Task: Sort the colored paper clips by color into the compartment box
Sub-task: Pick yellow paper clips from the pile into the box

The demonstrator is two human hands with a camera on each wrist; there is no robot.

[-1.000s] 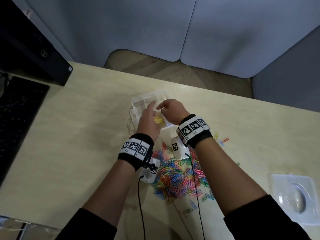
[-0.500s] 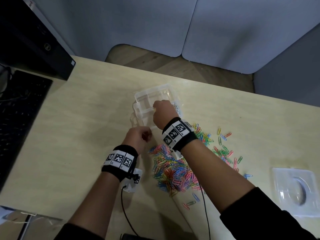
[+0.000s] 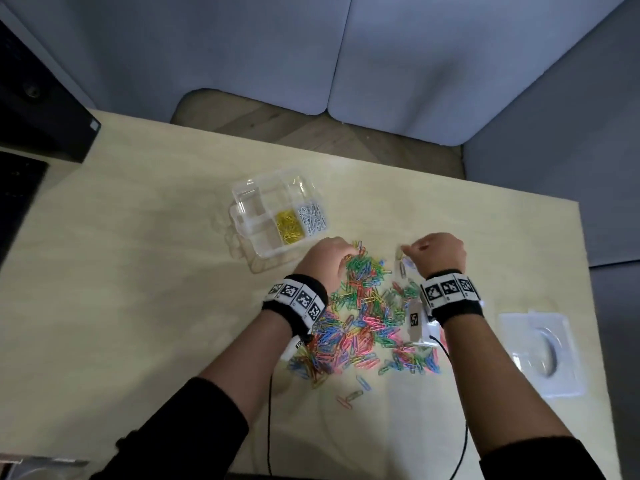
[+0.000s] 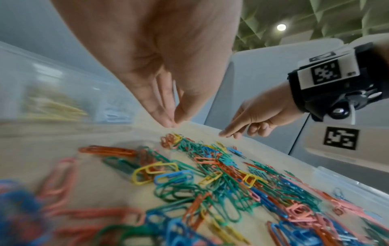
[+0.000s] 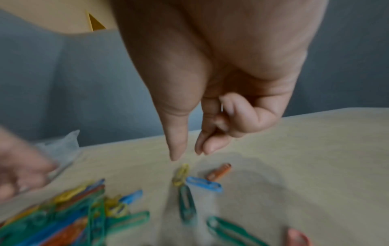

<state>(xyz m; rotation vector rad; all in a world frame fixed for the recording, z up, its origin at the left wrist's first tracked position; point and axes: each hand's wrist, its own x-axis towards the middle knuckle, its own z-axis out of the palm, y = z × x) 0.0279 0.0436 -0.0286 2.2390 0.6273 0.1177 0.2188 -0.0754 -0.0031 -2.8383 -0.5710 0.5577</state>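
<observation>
your left hand (image 3: 329, 258) hangs over the twelve o'clock edge of the paper clip pile (image 3: 363, 327), fingertips (image 4: 168, 122) drawn together just above the clips and holding nothing. your right hand (image 3: 438, 254), at three o'clock from the left, points thumb and fingers down over a yellow clip (image 5: 181, 174); whether its curled fingers hold anything, i cannot tell. the compartment box (image 3: 256, 209) sits at eleven o'clock from the pile, with yellow clips (image 3: 287, 226) and white clips (image 3: 313, 218) in neighbouring compartments.

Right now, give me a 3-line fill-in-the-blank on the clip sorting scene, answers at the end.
1. In the compartment box, the cell beside the white clips holds ____ clips.
2. Both hands reach down over the mixed pile of paper clips, which lies ____ the box.
3. Directly under the right hand thumb lies a ____ clip.

Answers: yellow; outside; yellow
</observation>
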